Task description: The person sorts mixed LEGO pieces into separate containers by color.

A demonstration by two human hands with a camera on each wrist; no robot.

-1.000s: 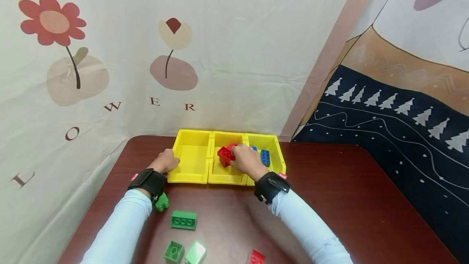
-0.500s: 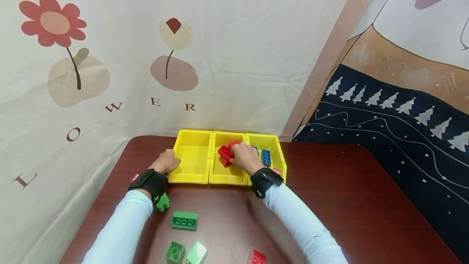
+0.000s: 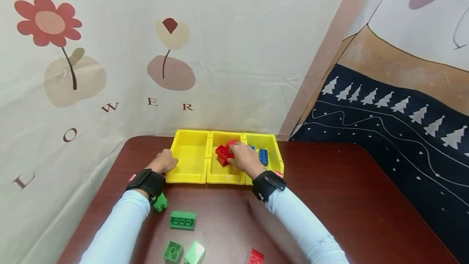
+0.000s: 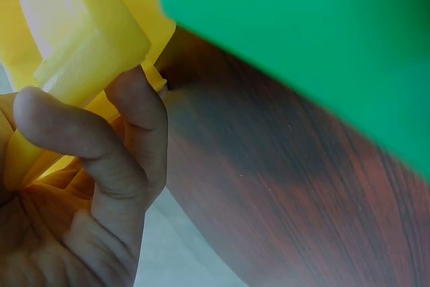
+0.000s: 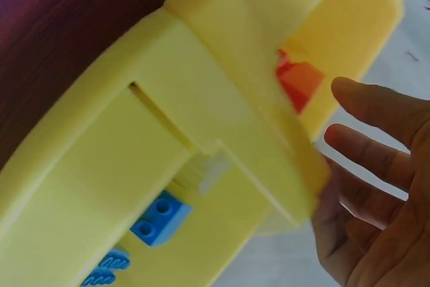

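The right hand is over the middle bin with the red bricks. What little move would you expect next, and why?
Probably the right hand lifts out of the middle bin and comes back toward the red brick lying on the table. Its fingers look straight over the red bricks in the bin, apparently holding nothing, while the left hand grips the left bin.
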